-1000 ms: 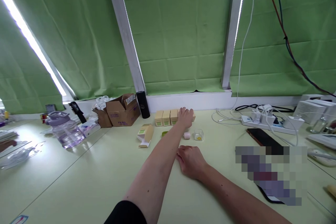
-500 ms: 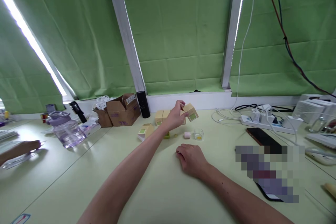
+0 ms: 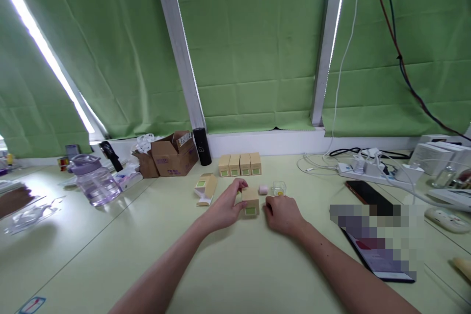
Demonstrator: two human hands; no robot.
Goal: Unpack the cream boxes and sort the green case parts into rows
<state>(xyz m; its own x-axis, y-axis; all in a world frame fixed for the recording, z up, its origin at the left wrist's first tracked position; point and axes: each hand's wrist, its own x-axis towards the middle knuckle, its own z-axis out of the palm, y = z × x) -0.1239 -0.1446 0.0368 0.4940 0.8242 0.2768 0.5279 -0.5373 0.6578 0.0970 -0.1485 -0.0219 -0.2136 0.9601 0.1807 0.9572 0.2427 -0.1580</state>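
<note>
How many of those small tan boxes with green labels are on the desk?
6: four in a row by the wall, one in the left hand at, one lying open to the left. Others may be hidden.

A pale green table [image 3: 235,265] carries everything here. At the grip, a small tan box [image 3: 250,201] with a green label stands on it between the left hand [image 3: 225,208] and the right hand [image 3: 282,214]. Just behind the grip lie a pink cylinder [image 3: 262,189] and a clear little jar [image 3: 279,188]; further behind, a row of four tan boxes [image 3: 240,164] stands by the wall. Left of the grip lies an opened tan carton [image 3: 206,188], and beyond it a brown cardboard box [image 3: 172,153], a black tumbler [image 3: 202,146] and a purple water jug [image 3: 93,183]. Right of the grip lie a dark phone [image 3: 365,193] and a white power strip [image 3: 371,169].
</note>
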